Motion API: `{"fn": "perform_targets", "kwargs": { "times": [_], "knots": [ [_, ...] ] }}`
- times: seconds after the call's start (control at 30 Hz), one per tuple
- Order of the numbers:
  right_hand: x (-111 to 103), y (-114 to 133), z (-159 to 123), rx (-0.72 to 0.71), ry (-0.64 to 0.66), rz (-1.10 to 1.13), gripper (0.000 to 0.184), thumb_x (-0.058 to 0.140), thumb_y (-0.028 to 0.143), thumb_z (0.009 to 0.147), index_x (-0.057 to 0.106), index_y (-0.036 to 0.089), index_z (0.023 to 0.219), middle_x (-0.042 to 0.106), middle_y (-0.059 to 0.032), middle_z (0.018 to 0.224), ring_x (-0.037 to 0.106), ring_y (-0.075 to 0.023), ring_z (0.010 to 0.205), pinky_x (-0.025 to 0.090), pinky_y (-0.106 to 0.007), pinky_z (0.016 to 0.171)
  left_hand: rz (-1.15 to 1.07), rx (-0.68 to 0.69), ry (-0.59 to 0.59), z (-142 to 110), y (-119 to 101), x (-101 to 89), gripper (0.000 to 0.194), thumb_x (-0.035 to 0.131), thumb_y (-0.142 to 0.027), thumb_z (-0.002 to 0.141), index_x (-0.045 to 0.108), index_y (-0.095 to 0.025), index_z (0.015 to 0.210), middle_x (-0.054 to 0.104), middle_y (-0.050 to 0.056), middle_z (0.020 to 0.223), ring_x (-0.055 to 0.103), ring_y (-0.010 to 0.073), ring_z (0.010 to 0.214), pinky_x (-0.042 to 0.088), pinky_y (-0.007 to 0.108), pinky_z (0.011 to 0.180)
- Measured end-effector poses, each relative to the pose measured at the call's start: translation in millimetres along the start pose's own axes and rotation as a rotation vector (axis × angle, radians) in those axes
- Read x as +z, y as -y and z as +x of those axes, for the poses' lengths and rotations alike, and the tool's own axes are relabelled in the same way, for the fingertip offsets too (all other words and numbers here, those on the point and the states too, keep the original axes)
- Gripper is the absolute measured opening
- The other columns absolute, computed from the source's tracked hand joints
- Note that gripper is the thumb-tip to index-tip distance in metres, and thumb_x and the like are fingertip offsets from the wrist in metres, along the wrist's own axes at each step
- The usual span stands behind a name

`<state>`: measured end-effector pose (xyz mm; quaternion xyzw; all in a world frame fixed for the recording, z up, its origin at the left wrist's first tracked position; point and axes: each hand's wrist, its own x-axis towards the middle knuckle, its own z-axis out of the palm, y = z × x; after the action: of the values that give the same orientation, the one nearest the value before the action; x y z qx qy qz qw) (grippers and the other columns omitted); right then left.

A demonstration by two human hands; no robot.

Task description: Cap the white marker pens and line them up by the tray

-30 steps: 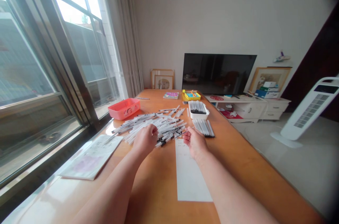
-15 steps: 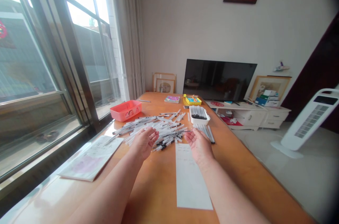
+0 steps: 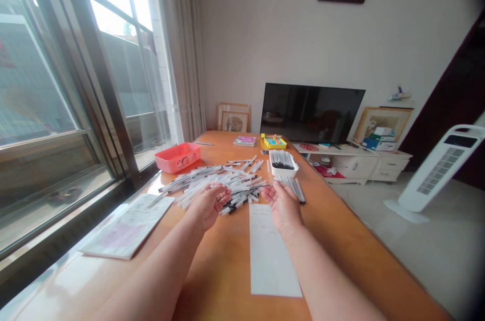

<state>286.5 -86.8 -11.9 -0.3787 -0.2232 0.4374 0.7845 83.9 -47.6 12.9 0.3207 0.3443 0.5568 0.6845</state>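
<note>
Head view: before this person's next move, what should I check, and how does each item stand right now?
Left hand open, holding nothing: ok.
Right hand open, holding nothing: ok.
Pen pile just ahead of both hands, within reach: ok.
Pens in that pile lined up neatly: not ok, they lie crossed.
Number of pens in the white tray: cannot tell.
Paper sheet lying flat, free of pens: ok.
</note>
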Motion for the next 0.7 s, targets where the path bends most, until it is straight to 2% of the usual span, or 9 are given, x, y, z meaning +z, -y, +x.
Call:
{"fn": "perform_targets", "kwargs": {
  "times": [0.13, 0.23, 0.33, 0.43, 0.5, 0.57, 0.7],
  "knots": [
    [-2, 4, 4, -0.037, -0.045, 0.000, 0.026, 0.080, 0.037, 0.079, 0.063, 0.021, 0.090, 0.072, -0.0016, 0.078, 0.072, -0.0162, 0.077, 0.064, -0.031, 0.077, 0.192, -0.043, 0.085, -6, -4, 1.6, 0.026, 0.084, -0.015, 0.067, 0.060, -0.018, 0.077, 0.068, 0.004, 0.077, 0.068, 0.0150, 0.073, 0.054, 0.025, 0.069],
    [-6, 9, 9, -0.084, -0.060, -0.049, 0.030, 0.081, 0.040, 0.077, 0.065, 0.021, 0.092, 0.072, -0.0017, 0.079, 0.071, -0.0157, 0.075, 0.062, -0.030, 0.075, 0.404, -0.062, 0.196, -13, -6, 3.9, 0.024, 0.086, -0.020, 0.064, 0.064, -0.017, 0.073, 0.066, 0.003, 0.071, 0.062, 0.0134, 0.065, 0.046, 0.024, 0.061],
    [-6, 10, 8, -0.134, -0.028, -0.166, 0.035, 0.080, 0.045, 0.078, 0.067, 0.019, 0.099, 0.073, -0.0030, 0.082, 0.069, -0.0160, 0.074, 0.060, -0.029, 0.071, 0.514, -0.103, 0.322, -21, -6, 7.8, 0.022, 0.086, -0.023, 0.064, 0.073, -0.016, 0.081, 0.068, 0.004, 0.074, 0.059, 0.0129, 0.064, 0.044, 0.026, 0.064],
    [-3, 9, 1, -0.163, 0.065, -0.304, 0.048, 0.076, 0.046, 0.082, 0.064, 0.018, 0.120, 0.074, -0.0047, 0.088, 0.069, -0.0174, 0.076, 0.057, -0.029, 0.070, 0.570, -0.144, 0.441, -27, -4, 11.5, 0.023, 0.083, -0.026, 0.070, 0.078, -0.015, 0.088, 0.068, 0.006, 0.076, 0.056, 0.0132, 0.063, 0.043, 0.028, 0.065],
    [0, 7, -4, -0.168, 0.134, -0.367, 0.066, 0.075, 0.045, 0.083, 0.054, 0.020, 0.140, 0.075, -0.0044, 0.090, 0.070, -0.0195, 0.081, 0.057, -0.031, 0.072, 0.589, -0.148, 0.526, -29, -3, 12.7, 0.018, 0.081, -0.028, 0.073, 0.078, -0.015, 0.084, 0.067, 0.007, 0.074, 0.053, 0.0134, 0.061, 0.042, 0.029, 0.063],
    [1, 5, -7, -0.181, 0.187, -0.416, 0.077, 0.075, 0.045, 0.083, 0.045, 0.022, 0.150, 0.075, -0.0036, 0.088, 0.071, -0.0214, 0.084, 0.057, -0.034, 0.075, 0.580, -0.151, 0.574, -28, -1, 12.8, 0.015, 0.080, -0.029, 0.074, 0.077, -0.015, 0.080, 0.066, 0.007, 0.072, 0.052, 0.0134, 0.058, 0.041, 0.029, 0.061],
    [0, 3, -6, -0.205, 0.238, -0.502, 0.063, 0.069, 0.051, 0.086, 0.056, 0.021, 0.141, 0.076, -0.0062, 0.095, 0.070, -0.0223, 0.088, 0.056, -0.035, 0.078, 0.555, -0.188, 0.560, -25, 1, 11.4, 0.019, 0.082, -0.030, 0.071, 0.076, -0.015, 0.082, 0.066, 0.006, 0.074, 0.052, 0.0127, 0.059, 0.041, 0.027, 0.061]
  ]
}}
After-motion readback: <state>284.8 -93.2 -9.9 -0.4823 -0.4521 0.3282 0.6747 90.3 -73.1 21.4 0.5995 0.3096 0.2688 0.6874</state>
